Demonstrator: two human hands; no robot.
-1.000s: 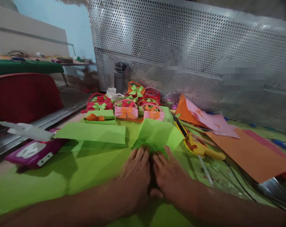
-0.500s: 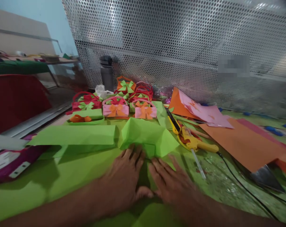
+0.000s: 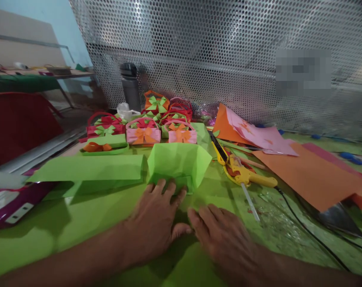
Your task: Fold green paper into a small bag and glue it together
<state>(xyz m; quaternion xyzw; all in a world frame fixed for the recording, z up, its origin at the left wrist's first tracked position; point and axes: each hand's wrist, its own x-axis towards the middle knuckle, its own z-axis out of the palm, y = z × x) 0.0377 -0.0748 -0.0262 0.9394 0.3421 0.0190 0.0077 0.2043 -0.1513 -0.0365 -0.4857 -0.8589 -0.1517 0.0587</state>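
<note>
A partly folded light-green paper box [image 3: 179,159] stands before me, its back and side walls raised. My left hand [image 3: 158,215] lies with fingers spread, their tips on the box's near edge and thumb pointing right. Just right of it, my right hand [image 3: 221,231] rests palm down on the green surface with its fingers side by side, apart from the box. Neither hand grips anything. To the left lies a folded green paper sheet [image 3: 91,167]. A yellow glue gun [image 3: 246,175] sits right of the box, beside a yellow-and-black cutter knife [image 3: 218,148].
Small paper handbags with bows [image 3: 143,133] stand in rows at the back, near a grey bottle [image 3: 130,87]. Orange sheets [image 3: 306,175] and pink sheets [image 3: 267,137] lie right. A purple power strip [image 3: 16,207] is at the left. Perforated metal [image 3: 199,52] rises behind.
My right hand has drawn back toward me from the box's near edge, while my left stays there. The box's right side wall now stands more upright.
</note>
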